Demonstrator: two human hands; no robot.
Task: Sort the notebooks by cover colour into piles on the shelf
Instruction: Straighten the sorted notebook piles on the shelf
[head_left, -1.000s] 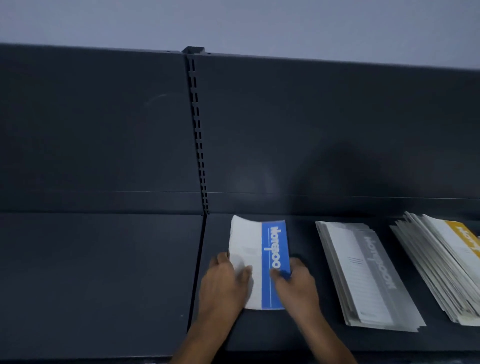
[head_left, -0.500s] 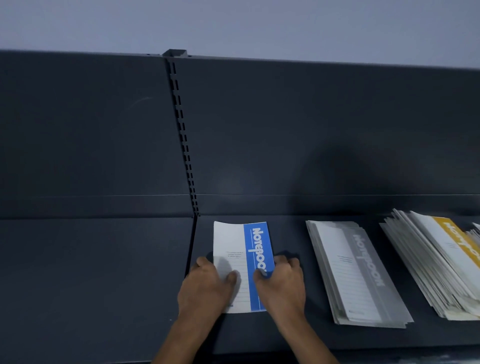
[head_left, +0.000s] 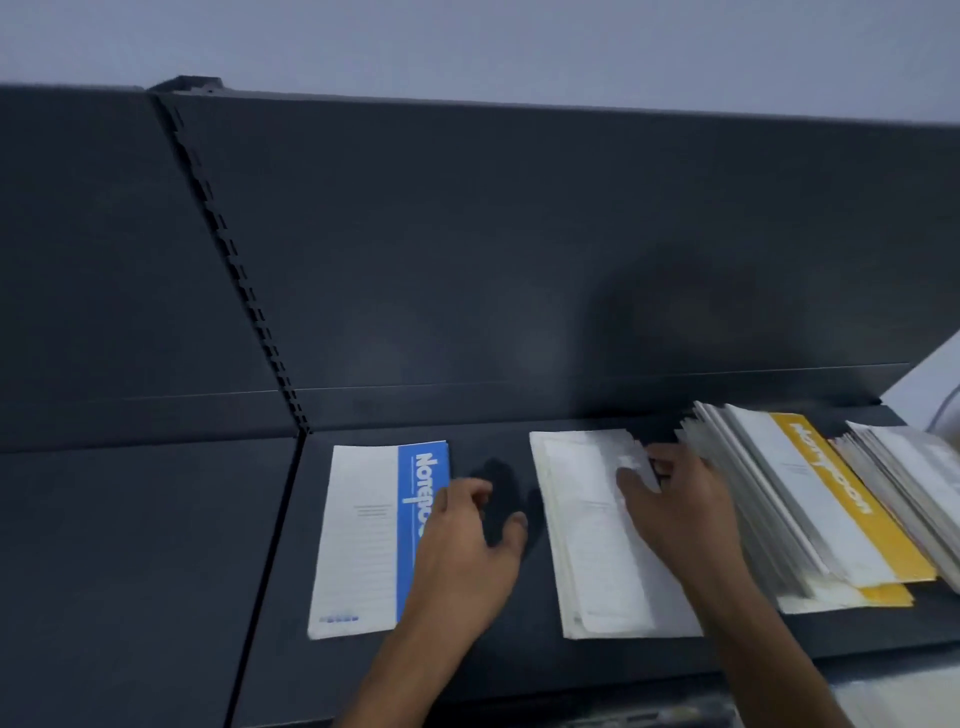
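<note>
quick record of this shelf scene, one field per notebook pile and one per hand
shelf: dark metal, slotted upright at the back
blue notebook: leftmost, lying flat
grey pile: middle, lying flat
yellow pile: right of the grey pile, loosely fanned
far-right pile: cut off by the frame edge, colour unclear
left hand: at the blue notebook's right edge, fingers loosely curled, holding nothing
right hand: over the grey pile, blurred, grip unclear

The shelf (head_left: 156, 519) looks like smooth, dark painted metal with a dull, matt finish, as do its back panel (head_left: 467, 234) and slotted upright (head_left: 234, 260). The blue notebook (head_left: 363, 535) has a smooth paper cover. The grey pile (head_left: 587, 545) and yellow-topped pile (head_left: 831, 499) show thin paper edges.
</note>
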